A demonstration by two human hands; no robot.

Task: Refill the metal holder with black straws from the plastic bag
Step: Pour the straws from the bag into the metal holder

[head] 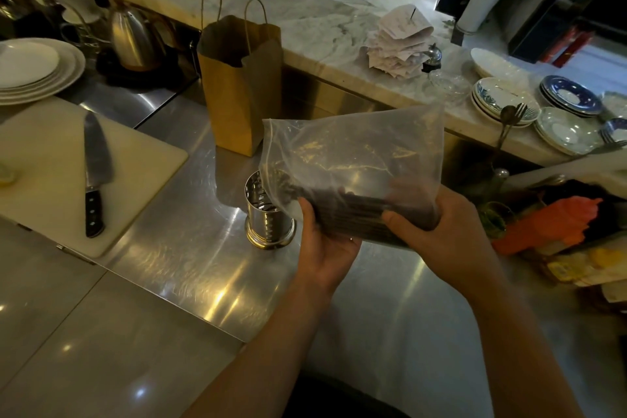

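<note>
Thin black straws (356, 214) are bunched in the floppy clear plastic bag (353, 146), held in the air just above and right of the shiny slotted metal holder (268, 217). Both hands clamp the bundle thru the film: left hand (327, 244) at the holder end, right hand (441, 231) at the far end. Risk imo: can't tell where the bag's mouth is, so tipping it could dump straws past the holder onto the steel counter (190, 248). Long axis is abt level, left ends pointing over the holder's rim.
</note>
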